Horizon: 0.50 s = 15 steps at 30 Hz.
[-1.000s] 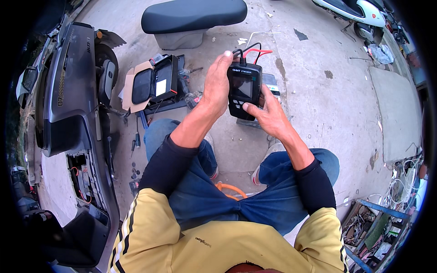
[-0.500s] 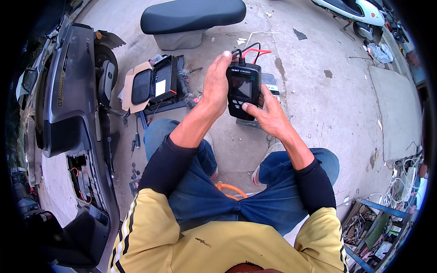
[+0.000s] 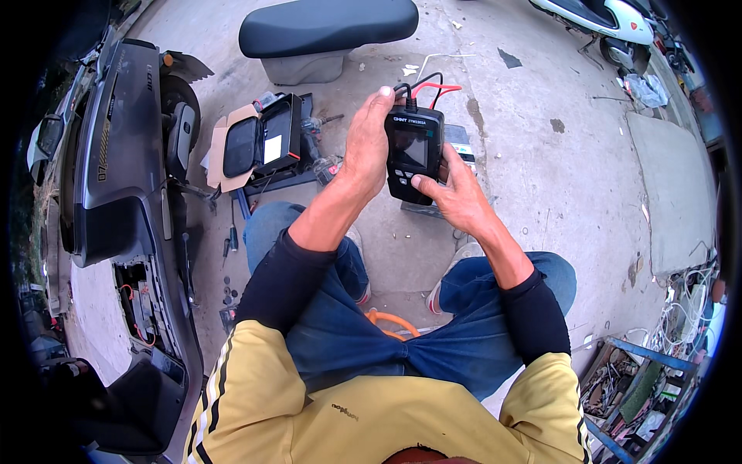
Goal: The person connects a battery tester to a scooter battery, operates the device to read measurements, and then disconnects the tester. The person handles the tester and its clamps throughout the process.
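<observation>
Outdoors on concrete, from left to right: a dark gray scooter point(image 3: 116, 147) stands at the far left, with a screwdriver point(image 3: 233, 236) on the ground beside it. Next comes an open black box point(image 3: 294, 127), and beyond it a black seat point(image 3: 328, 31). At the centre, the person's left hand point(image 3: 365, 143) is raised against the left edge of a black handheld tester point(image 3: 415, 162), thumb upward; its fingers are hidden, so whether they close around it cannot be told. The tester is in front of the knees, with red and black cables point(image 3: 439, 87) at its top. The right hand point(image 3: 462, 192) grips its lower right side, thumb by the buttons. A white scooter point(image 3: 632, 25) is parked at far right.
</observation>
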Motion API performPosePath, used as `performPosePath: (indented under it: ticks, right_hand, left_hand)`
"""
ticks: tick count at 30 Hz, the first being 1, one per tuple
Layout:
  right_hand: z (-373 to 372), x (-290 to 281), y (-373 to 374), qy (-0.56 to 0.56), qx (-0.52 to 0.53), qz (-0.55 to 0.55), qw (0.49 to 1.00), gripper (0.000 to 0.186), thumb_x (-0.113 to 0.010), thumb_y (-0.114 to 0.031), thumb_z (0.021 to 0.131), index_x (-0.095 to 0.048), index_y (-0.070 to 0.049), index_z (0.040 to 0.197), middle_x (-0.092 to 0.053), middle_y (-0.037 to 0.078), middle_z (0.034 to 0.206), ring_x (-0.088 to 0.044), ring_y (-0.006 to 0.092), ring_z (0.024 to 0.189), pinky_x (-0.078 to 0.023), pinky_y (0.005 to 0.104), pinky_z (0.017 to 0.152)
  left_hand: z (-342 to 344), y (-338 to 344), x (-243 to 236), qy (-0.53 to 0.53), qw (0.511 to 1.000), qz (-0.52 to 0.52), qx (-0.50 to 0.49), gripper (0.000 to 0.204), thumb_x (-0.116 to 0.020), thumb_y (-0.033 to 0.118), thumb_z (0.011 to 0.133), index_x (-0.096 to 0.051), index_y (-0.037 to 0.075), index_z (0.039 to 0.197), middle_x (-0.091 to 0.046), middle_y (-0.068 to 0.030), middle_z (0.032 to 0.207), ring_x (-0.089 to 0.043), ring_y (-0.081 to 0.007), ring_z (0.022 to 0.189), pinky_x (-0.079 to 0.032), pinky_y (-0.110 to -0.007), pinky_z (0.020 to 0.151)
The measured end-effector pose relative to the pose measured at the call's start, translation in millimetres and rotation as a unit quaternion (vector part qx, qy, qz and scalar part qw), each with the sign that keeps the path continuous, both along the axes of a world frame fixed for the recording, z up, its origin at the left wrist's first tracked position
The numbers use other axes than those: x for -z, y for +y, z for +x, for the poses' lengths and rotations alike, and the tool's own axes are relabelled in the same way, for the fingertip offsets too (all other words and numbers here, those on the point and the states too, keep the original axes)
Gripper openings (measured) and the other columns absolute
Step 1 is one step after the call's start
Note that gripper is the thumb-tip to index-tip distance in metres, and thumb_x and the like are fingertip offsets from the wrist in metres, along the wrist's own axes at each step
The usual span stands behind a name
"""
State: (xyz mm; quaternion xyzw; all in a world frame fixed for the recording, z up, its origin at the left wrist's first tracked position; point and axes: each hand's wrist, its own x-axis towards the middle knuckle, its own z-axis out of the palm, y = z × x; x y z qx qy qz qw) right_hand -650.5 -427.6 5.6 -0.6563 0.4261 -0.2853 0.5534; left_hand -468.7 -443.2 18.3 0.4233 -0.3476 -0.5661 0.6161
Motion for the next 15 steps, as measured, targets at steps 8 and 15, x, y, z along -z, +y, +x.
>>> performPosePath:
  ticks: [8, 15]
  right_hand:
    - [0.0, 3.1, -0.9, 0.002, -0.001, -0.002, 1.0, 0.065, -0.071, -0.01, 0.093, -0.041, 0.003, 0.15, -0.065, 0.022, 0.134, -0.063, 0.0279, 0.127, -0.049, 0.042, 0.109]
    - [-0.2, 2.3, -0.9, -0.003, -0.003, 0.0, 1.0, 0.066, -0.071, -0.011, 0.093, -0.041, 0.003, 0.15, -0.065, 0.022, 0.134, -0.063, 0.0275, 0.126, -0.049, 0.0418, 0.109]
  left_hand:
    - [0.1, 0.4, -0.2, 0.0, 1.0, 0.004, -0.003, 0.058, -0.045, 0.048, 0.111, -0.057, -0.004, 0.134, -0.066, -0.0135, 0.121, -0.067, -0.0202, 0.111, -0.055, -0.037, 0.101]
    - [0.4, 0.2, -0.4, -0.009, 1.0, 0.002, 0.002, 0.058, -0.043, 0.048, 0.111, -0.056, -0.004, 0.134, -0.066, -0.0136, 0.122, -0.067, -0.0203, 0.111, -0.055, -0.038, 0.102]
